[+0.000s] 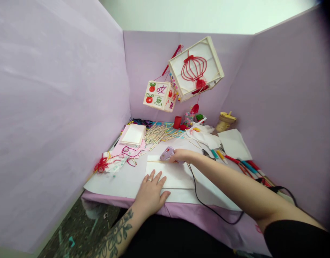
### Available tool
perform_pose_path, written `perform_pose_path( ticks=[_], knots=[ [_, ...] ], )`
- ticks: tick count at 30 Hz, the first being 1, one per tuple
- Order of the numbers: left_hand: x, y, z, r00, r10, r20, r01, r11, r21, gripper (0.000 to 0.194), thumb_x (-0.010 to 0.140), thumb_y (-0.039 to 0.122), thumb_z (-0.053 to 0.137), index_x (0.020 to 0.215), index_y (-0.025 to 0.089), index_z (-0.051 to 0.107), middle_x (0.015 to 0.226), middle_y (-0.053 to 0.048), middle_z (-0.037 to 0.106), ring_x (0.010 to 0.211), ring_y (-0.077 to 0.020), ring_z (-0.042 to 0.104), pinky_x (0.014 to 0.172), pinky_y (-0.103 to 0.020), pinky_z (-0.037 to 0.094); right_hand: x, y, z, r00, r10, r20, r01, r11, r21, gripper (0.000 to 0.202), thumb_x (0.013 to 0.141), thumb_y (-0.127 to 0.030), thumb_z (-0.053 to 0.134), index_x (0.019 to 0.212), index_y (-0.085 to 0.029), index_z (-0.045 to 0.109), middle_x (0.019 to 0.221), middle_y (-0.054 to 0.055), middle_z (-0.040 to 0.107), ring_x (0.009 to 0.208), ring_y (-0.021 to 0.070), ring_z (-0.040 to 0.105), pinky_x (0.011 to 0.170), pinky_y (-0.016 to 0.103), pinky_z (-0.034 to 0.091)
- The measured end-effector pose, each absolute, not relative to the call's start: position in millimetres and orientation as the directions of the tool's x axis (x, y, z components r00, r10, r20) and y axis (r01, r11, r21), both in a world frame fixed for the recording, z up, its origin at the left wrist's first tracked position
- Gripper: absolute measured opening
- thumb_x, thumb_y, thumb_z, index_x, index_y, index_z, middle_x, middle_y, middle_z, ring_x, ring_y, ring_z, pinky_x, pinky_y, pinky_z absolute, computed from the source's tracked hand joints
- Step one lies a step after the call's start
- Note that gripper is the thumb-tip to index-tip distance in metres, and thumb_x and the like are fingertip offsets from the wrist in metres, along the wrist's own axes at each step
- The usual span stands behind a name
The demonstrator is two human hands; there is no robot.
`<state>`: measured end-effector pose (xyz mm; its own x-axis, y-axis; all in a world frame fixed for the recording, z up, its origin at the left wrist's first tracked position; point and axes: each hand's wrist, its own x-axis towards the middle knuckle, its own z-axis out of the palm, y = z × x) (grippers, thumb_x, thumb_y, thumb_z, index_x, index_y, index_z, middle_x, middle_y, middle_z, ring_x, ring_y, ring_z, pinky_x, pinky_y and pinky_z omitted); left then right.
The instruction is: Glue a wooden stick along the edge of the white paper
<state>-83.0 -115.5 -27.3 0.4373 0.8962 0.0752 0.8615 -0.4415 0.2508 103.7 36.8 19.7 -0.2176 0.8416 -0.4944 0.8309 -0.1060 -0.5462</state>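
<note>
My right hand (180, 156) grips a lilac hot glue gun (167, 153) whose black cord trails down toward the table's front edge. The gun is held over the far part of a white sheet (178, 175) on the table. Just left of the gun, a thin wooden stick (156, 161) lies along that sheet. With fingers spread, my left hand (153, 190) lies flat on the near left part of the sheet and holds nothing. The gun's nozzle is too small to make out.
Behind the sheet lie many wooden sticks (156, 134) and a white framed panel (134, 134). Red yarn (102, 165) sits at left, markers (248, 168) and pliers (207, 154) at right. Two lanterns (197, 68) hang above the back. A yellow-lidded cup (224, 122) stands back right.
</note>
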Motion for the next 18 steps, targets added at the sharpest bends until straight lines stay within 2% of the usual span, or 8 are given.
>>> perform_pose_path(
  ticks=[18],
  knots=[
    [-82,-115,-27,0.435,0.897,0.083,0.865,-0.442,0.238,0.053,0.092,0.046,0.042,0.139,0.023,0.045,0.151,-0.006,0.034,0.141,-0.0313,0.023,0.112,-0.052,0.025,134,31,23,-0.157,0.855,-0.495,0.829,-0.159,-0.537,0.022,0.064,-0.025,0.068,0.083,-0.014,0.068,0.069,0.001,0.062,0.059,0.0112,0.054,0.051,0.021,0.037]
  ],
)
